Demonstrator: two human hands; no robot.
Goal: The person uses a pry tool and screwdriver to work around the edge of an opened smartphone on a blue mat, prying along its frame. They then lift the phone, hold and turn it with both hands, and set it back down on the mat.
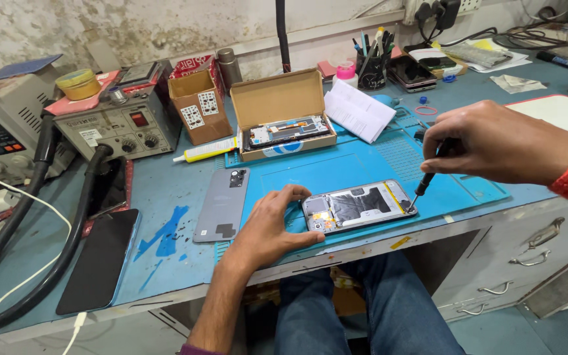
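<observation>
Opened phone (359,206) lies flat near front edge of blue mat (336,167), back removed, internals exposed: likely light, rigid, but fragile inside; best held by side frame, not by board or flex parts. Left hand (267,230) rests on phone's left end, fingers spread, pinning it down. Right hand (494,141) clenched around dark screwdriver (423,183), tip at phone's right end. Grey back cover (222,204) lies just left. Farther back: open cardboard box (283,113), glue tube (206,150), soldering station (116,121).

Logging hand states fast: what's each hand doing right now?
Left hand: open, fingers resting on the opened grey phone, steadying it.
Right hand: closed on a slim black screwdriver, tip at the phone's edge.
</observation>
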